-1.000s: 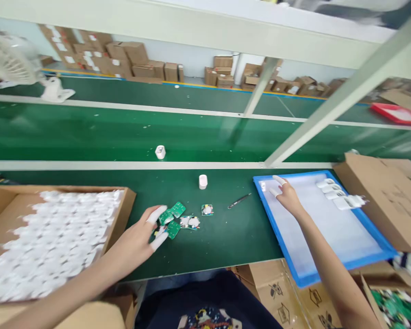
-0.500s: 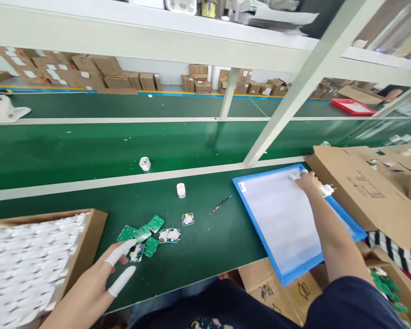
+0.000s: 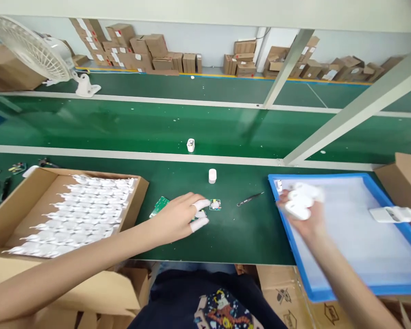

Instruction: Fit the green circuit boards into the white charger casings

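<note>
My left hand [image 3: 182,214], with white finger cots, hovers over the green circuit boards [image 3: 159,205] and hides most of them. Its thumb and index finger are apart, with nothing seen between them. Just beyond the fingertips lies a small circuit board [image 3: 215,204]. My right hand [image 3: 310,218] is raised over the left part of the blue-rimmed tray [image 3: 287,235], closed around several white charger housings [image 3: 299,201], slightly blurred. Another white charger [image 3: 392,214] with plug pins lies at the tray's right side.
At left, a cardboard box [image 3: 137,203] holds rows of white chargers [image 3: 89,210]. Tweezers [image 3: 250,199] and a white housing [image 3: 212,176] lie on the green bench; another white housing [image 3: 191,145] stands farther back. A slanting metal post [image 3: 349,114] rises behind the tray.
My right hand has come from the tray's far right side to its left, now holding white housings. My left hand has moved right over the boards. The view has swung left.
</note>
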`<control>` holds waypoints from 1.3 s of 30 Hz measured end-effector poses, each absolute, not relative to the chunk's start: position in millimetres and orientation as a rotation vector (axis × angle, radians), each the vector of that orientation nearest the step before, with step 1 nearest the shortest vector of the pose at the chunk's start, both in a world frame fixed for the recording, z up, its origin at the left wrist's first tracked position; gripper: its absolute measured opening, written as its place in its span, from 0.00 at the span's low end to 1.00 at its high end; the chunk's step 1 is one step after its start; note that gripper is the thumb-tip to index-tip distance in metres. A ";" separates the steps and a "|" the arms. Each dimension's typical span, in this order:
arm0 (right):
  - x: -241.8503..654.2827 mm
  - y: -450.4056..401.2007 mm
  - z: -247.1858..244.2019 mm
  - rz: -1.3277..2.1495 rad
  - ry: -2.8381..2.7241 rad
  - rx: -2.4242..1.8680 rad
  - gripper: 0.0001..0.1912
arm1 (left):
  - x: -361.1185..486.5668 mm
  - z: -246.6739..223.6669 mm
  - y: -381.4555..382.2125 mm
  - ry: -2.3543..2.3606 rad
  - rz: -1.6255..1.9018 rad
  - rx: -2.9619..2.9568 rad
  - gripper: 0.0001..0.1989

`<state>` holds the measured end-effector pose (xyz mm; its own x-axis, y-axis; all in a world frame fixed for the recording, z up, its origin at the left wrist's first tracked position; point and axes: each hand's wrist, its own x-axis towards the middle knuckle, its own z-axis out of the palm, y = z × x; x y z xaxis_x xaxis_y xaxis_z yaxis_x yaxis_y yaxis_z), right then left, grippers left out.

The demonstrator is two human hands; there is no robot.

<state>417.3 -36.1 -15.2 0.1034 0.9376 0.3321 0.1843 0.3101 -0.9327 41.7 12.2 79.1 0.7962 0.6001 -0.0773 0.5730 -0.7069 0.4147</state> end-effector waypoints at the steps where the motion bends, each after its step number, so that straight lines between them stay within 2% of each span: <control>1: 372.8 -40.4 -17.9 1.077 -1.116 -1.109 0.25 | 50.7 77.6 14.6 0.792 0.133 2.615 0.19; 3: 291.5 -43.6 -18.0 1.575 -0.525 -0.978 0.23 | 66.2 71.1 16.2 0.650 0.174 2.711 0.29; 5: 231.8 -41.2 -10.5 1.830 -0.080 -0.820 0.22 | 75.4 62.9 13.4 0.607 0.130 2.776 0.38; 7: 197.3 -38.7 1.6 1.887 0.091 -0.756 0.20 | 75.6 57.7 6.7 0.651 0.055 2.788 0.40; 11: 174.7 -39.9 20.6 1.918 0.072 -0.725 0.20 | 56.9 63.8 -8.9 0.713 0.089 2.742 0.35; 15: 161.8 -32.6 15.5 1.924 0.037 -0.721 0.18 | 39.3 66.1 -8.7 0.803 0.149 2.636 0.33; 17: 155.9 -26.9 6.6 1.928 0.043 -0.748 0.16 | 33.0 60.1 -2.0 0.879 0.169 2.475 0.36; 20: 154.9 -26.9 -6.7 1.969 -0.048 -0.771 0.18 | 22.0 50.4 10.5 0.878 0.246 1.963 0.46; 22: 160.6 -33.2 -13.3 1.886 -0.234 -0.822 0.20 | 14.0 48.3 17.9 0.851 0.343 1.424 0.46; 25: 175.0 -46.3 -16.6 1.576 -0.605 -1.019 0.16 | 6.5 53.6 23.2 0.676 0.440 0.701 0.37; 27: 185.2 -54.5 -12.1 1.376 -0.830 -1.126 0.13 | 6.4 60.5 21.7 0.542 0.434 0.442 0.36; 30: 197.6 -64.3 5.2 1.109 -1.111 -1.154 0.13 | 12.2 69.6 15.0 0.442 0.427 0.301 0.35; 36: 206.2 -76.1 48.7 0.484 -1.513 -1.121 0.25 | 22.7 71.8 4.9 0.380 0.409 0.332 0.38; 39: 203.8 -77.6 64.0 0.310 -1.621 -1.154 0.26 | 22.6 68.5 0.5 0.397 0.393 0.370 0.39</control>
